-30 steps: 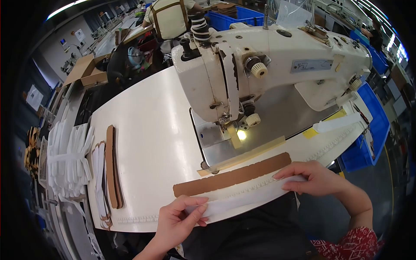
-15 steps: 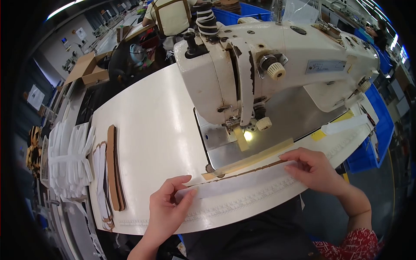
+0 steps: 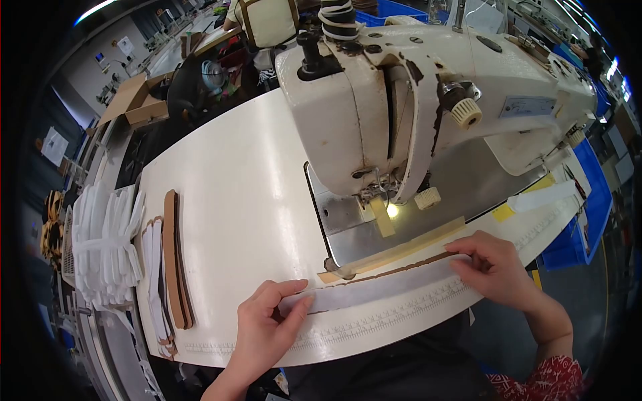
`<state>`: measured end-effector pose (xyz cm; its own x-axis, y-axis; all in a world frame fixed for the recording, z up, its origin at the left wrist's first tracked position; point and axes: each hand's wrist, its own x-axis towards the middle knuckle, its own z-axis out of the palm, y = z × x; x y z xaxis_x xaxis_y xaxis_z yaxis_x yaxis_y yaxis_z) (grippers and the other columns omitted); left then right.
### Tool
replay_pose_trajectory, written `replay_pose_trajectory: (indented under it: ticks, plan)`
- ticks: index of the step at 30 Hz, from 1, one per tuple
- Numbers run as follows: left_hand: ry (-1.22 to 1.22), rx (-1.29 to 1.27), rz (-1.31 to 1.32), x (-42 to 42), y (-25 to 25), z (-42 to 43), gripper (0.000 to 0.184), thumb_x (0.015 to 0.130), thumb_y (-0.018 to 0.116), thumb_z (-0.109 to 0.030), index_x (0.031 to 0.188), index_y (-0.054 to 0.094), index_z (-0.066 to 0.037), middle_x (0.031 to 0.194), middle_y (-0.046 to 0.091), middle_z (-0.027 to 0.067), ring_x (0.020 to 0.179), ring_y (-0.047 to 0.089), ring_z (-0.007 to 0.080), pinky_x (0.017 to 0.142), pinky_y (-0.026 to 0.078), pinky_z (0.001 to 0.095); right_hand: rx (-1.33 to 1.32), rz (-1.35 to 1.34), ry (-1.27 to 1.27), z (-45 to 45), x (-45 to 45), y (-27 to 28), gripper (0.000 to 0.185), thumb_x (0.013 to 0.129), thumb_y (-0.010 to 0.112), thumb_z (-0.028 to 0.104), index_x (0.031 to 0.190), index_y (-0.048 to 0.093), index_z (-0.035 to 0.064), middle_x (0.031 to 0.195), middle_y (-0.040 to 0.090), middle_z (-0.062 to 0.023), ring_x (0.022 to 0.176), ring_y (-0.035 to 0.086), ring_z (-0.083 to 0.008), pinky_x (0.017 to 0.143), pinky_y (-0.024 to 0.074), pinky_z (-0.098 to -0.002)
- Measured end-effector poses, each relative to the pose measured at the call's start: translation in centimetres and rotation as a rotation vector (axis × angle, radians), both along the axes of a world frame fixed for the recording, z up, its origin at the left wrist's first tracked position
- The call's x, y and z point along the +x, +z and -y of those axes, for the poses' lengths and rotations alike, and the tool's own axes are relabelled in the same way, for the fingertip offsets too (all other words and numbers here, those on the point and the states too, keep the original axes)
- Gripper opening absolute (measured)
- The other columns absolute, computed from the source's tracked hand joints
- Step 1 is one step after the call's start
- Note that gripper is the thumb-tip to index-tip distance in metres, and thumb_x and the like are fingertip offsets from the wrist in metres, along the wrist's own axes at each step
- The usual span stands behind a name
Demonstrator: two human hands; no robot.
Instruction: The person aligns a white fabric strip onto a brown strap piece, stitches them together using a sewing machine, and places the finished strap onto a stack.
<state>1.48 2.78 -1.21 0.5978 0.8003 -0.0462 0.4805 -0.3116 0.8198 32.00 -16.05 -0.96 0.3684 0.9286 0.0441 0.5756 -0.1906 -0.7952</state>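
A long white fabric strip with a brown edge (image 3: 378,289) stretches between my two hands, just in front of the sewing machine (image 3: 344,120). My left hand (image 3: 273,317) pinches its left end between thumb and fingers. At the other end, my right hand (image 3: 491,271) grips the strip the same way. Behind the strip, yellow tape (image 3: 408,247) runs along the front of the machine's metal bed (image 3: 361,242). The machine's lamp lights the needle area, which sits above and behind the strip. A printed ruler scale (image 3: 388,315) lies on the table in front of it.
On the table's left lie brown strips (image 3: 174,260) and white strips with brown edges (image 3: 154,281). Beyond the left edge hangs a tied bundle of white strips (image 3: 107,247). A white piece (image 3: 542,198) rests at the right, near a blue bin (image 3: 568,247).
Both hands and the strip have shifted slightly right and down in the view, as has the machine. More of the strip's white face shows. Both ends stay held.
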Motion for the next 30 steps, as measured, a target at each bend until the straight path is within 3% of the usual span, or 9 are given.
replay_pose_trajectory:
  ticks: [3, 6, 9, 12, 30]
  plan:
    - [-0.015, -0.069, -0.033, 0.1, 0.4, -0.1, 0.019, 0.095, 0.076, -0.002, 0.112, 0.07, 0.004, 0.095, 0.07, 0.0045, 0.075, 0.061, 0.0051, 0.063, 0.05, 0.0207, 0.0, -0.001, -0.009, 0.0, 0.1, -0.2, 0.024, 0.09, 0.077, 0.004, 0.114, 0.073, 0.0062, 0.086, 0.064, -0.0033, 0.059, 0.055, -0.0066, 0.056, 0.0463, -0.0243]
    - [0.012, -0.034, 0.033, 0.2, -0.4, -0.2, 0.02, 0.092, 0.079, -0.008, 0.11, 0.075, -0.001, 0.085, 0.068, 0.0077, 0.061, 0.061, 0.0092, 0.056, 0.05, 0.0243, -0.01, -0.015, -0.014, -0.2, 0.1, 0.0, 0.025, 0.09, 0.077, 0.004, 0.114, 0.073, 0.0062, 0.086, 0.063, -0.003, 0.059, 0.055, -0.0061, 0.056, 0.0463, -0.0237]
    - [0.01, -0.038, 0.012, 0.4, -0.2, -0.2, 0.019, 0.092, 0.079, -0.007, 0.109, 0.075, -0.001, 0.085, 0.067, 0.0078, 0.062, 0.062, 0.0095, 0.056, 0.05, 0.0243, -0.022, -0.024, -0.015, -0.3, 0.2, 0.0, 0.025, 0.09, 0.077, 0.004, 0.114, 0.073, 0.006, 0.086, 0.063, -0.0027, 0.059, 0.056, -0.0057, 0.056, 0.0464, -0.0235]
    - [-0.014, -0.066, -0.043, 0.4, 0.3, -0.2, 0.019, 0.094, 0.078, -0.003, 0.111, 0.071, 0.002, 0.094, 0.068, 0.0026, 0.076, 0.062, 0.0043, 0.061, 0.05, 0.0201, -0.057, -0.036, -0.025, -0.4, 0.2, 0.2, 0.024, 0.09, 0.076, 0.004, 0.114, 0.073, 0.0058, 0.087, 0.063, -0.0028, 0.06, 0.056, -0.0054, 0.056, 0.0467, -0.0235]
    - [-0.022, 0.042, -0.038, 0.7, 0.4, 0.1, 0.017, 0.091, 0.078, 0.001, 0.106, 0.073, 0.001, 0.091, 0.064, 0.0042, 0.074, 0.06, 0.0077, 0.058, 0.046, 0.0219, -0.026, -0.02, -0.019, -0.5, 0.3, 0.0, 0.026, 0.088, 0.076, 0.003, 0.114, 0.073, 0.0059, 0.085, 0.063, -0.0036, 0.059, 0.056, -0.0073, 0.056, 0.0473, -0.0241]
